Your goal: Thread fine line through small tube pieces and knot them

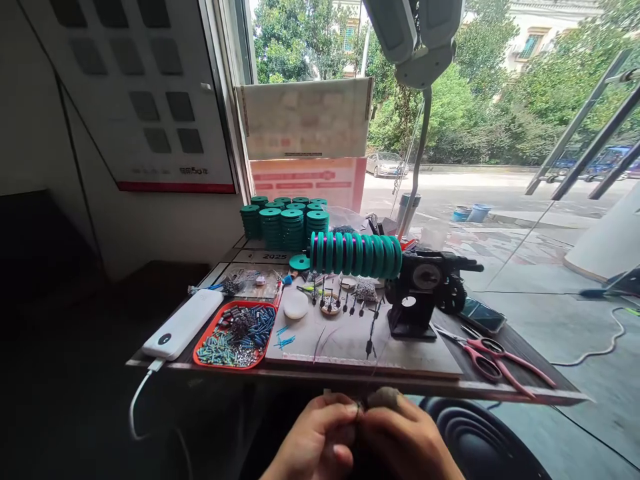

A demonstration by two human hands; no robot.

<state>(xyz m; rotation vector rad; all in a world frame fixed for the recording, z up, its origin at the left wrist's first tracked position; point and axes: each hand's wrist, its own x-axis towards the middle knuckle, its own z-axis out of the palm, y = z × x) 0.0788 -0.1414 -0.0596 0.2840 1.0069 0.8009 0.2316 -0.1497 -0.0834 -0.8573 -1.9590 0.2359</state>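
Observation:
Just below the table's front edge, my left hand (324,432) and my right hand (404,433) meet with their fingertips pinched together. What lies between the fingers is too small and dark to make out. A finger of my right hand carries a greyish wrap. Faint thin line appears to rise from the fingers toward the board (335,350). Above them, a row of green foam spools (355,255) sits on a black winding device (413,320). Small dark pieces (370,348) hang or lie below the spools.
A red-rimmed tray (270,333) with many small parts stands left of the board, beside a white power bank (183,327) with a cable. Pink-handled scissors (483,363), pliers (525,367) and a phone (483,315) lie at right. Stacked green spools (292,230) stand behind; a lamp (425,67) hangs above.

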